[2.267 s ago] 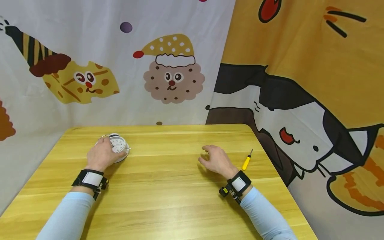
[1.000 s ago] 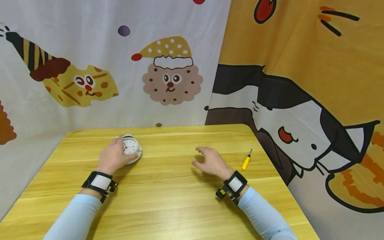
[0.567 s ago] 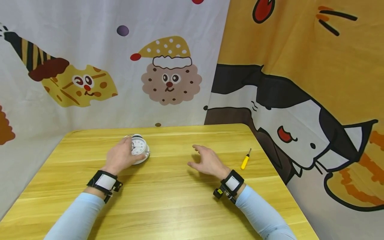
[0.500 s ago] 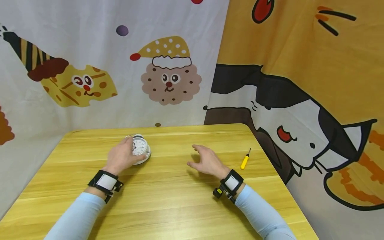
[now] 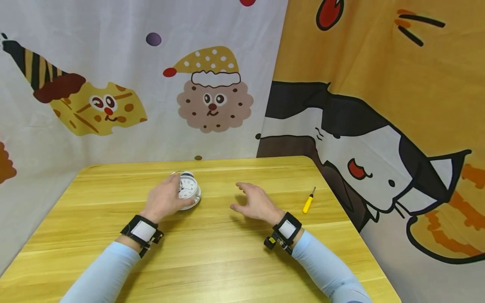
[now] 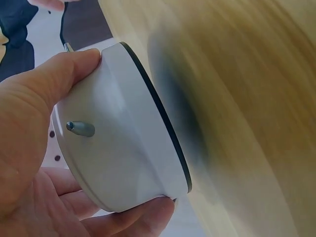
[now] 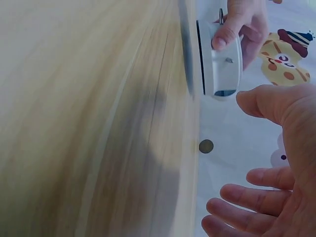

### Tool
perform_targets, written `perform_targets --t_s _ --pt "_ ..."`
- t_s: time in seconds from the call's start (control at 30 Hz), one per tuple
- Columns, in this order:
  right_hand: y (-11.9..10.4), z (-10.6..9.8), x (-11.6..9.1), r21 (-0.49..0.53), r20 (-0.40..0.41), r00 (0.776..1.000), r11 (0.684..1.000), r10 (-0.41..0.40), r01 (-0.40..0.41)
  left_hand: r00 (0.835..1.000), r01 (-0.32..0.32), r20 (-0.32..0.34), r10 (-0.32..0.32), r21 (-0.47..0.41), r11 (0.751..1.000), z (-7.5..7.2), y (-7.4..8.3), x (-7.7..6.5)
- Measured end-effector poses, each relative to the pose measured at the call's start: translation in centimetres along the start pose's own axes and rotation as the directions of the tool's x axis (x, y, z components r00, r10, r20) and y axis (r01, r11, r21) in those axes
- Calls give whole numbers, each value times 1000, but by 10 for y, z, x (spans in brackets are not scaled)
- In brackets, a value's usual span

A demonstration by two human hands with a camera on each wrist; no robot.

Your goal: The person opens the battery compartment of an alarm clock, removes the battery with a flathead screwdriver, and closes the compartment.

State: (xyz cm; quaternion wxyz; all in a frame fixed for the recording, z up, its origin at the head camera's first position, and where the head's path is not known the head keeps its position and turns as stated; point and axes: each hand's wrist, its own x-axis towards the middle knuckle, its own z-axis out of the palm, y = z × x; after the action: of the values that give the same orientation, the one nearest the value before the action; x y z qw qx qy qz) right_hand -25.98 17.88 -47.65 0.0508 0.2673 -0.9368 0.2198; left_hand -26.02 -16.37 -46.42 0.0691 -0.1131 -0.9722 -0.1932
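A white round alarm clock [image 5: 188, 187] with a numbered dial is gripped by my left hand [image 5: 163, 199], thumb on its near side and fingers round the far side. In the left wrist view the clock's white body [image 6: 118, 143] with a dark rim and a small metal peg fills the grasp. A shadow and a narrow gap to the wood in the right wrist view put the clock [image 7: 224, 69] slightly above the table. To its right, my right hand [image 5: 258, 203] hovers over the table with fingers spread loosely, holding nothing and apart from the clock.
A screwdriver with a yellow handle [image 5: 308, 204] lies on the right part of the wooden table [image 5: 212, 261]. Cloth with cartoon prints [image 5: 125, 25] hangs behind the table and along its right side.
My left hand has carried the alarm clock to the right, towards the middle of the table. The right hand has drifted a little left, fingers still apart. The screwdriver has stayed put.
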Motion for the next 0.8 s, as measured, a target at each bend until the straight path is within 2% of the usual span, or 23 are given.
perform_targets --t_s 0.27,0.57,0.8 --pt "-6 4 6 27 18 1000 1000 -11 11 999 -40 12 40 -4 999 6 12 1" --pt "-16 15 10 4 81 997 1000 10 -10 996 -87 29 87 -19 996 14 27 1" --pt "-22 19 10 4 96 995 1000 12 -13 988 -142 52 143 -10 990 19 37 2"
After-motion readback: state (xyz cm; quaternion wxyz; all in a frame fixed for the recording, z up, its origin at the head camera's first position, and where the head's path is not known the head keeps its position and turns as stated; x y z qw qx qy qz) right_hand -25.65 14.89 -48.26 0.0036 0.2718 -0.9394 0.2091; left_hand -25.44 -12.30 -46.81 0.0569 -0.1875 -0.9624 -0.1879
